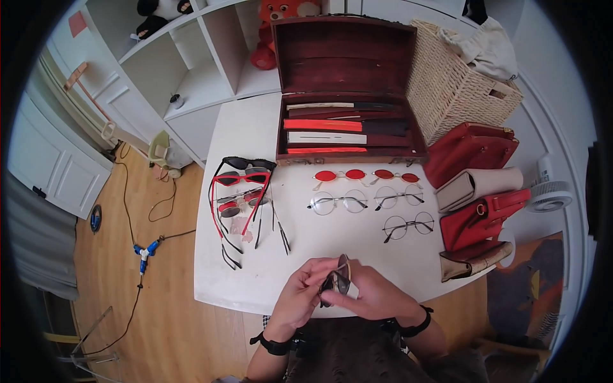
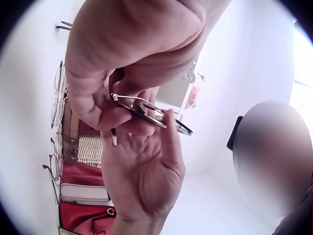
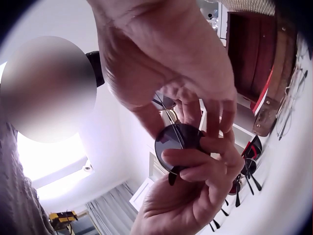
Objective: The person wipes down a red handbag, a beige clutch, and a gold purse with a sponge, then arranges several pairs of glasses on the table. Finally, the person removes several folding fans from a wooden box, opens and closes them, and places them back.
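Both hands hold a pair of round dark sunglasses [image 1: 343,276] with thin metal rims, close over the table's front edge. My left hand [image 1: 299,295] grips one side; in the right wrist view its fingers lie across a dark round lens [image 3: 168,139]. On the other side, my right hand [image 1: 378,292] holds the glasses with its thumb and fingers. A gold-coloured hinge and temple [image 2: 128,98] show between the hands in the left wrist view. Nearest on the table are round thin-rimmed clear glasses [image 1: 408,226].
Black and red sunglasses [image 1: 246,180] lie stacked at the table's left. Red-lensed glasses [image 1: 340,175] and clear glasses [image 1: 338,202] form rows in the middle. Behind them stands an open wooden chest [image 1: 348,54]. Several bags [image 1: 472,153] line the right edge, near a woven basket [image 1: 447,83].
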Demonstrator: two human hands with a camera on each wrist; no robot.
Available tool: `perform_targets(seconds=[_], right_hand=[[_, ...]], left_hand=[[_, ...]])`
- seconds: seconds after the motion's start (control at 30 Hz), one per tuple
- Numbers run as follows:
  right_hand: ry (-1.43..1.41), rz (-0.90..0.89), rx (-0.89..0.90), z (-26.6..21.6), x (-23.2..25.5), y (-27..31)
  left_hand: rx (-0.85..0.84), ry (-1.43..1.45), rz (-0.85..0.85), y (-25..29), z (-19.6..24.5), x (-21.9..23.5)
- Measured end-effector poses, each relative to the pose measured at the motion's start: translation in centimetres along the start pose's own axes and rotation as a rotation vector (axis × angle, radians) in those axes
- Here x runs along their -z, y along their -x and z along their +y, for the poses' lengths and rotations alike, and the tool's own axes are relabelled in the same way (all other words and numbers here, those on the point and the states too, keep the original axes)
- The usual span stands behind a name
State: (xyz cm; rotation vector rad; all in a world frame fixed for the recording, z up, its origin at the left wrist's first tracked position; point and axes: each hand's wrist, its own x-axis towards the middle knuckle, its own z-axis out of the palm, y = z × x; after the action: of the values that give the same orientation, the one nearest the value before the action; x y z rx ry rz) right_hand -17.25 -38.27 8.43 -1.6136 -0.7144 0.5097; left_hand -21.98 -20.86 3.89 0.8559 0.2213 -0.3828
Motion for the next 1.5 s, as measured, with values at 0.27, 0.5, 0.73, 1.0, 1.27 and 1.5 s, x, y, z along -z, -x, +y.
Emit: perform_targets(seconds=[0.27,0.5,0.73,1.0,1.27,1.5], right_hand=[[0.522,0.099,-0.116,0.5,3.0,-2.0],[1.109,0.08,-0.296,4.5,5.4,-4.4],[1.052,0.029,-0.273,6.5,5.3,-5.9],[0.983,0.087,-0.105,6.1,5.3,-5.8],[1.031,0.089,-0.176,6.3,5.4,-5.0],[1.079,0.182,-0.065,4.6,5.3,-4.5]], left_hand=[[-0.074,-0.549,0.043,-1.1,-2.4,1.3],[-0.251,-0.972,0.236,-0.2,-1.9,1.5],[-0.337,-1.19,0.295,-0.9,-0.9,1.2],[-0.347,-1.264,0.357,-2.0,-1.7,1.4],[-0.257,-1.287,0.355,-2.1,-1.1,0.4],[-0.413,-1.185,0.44,0.4,4.3,2.2]])
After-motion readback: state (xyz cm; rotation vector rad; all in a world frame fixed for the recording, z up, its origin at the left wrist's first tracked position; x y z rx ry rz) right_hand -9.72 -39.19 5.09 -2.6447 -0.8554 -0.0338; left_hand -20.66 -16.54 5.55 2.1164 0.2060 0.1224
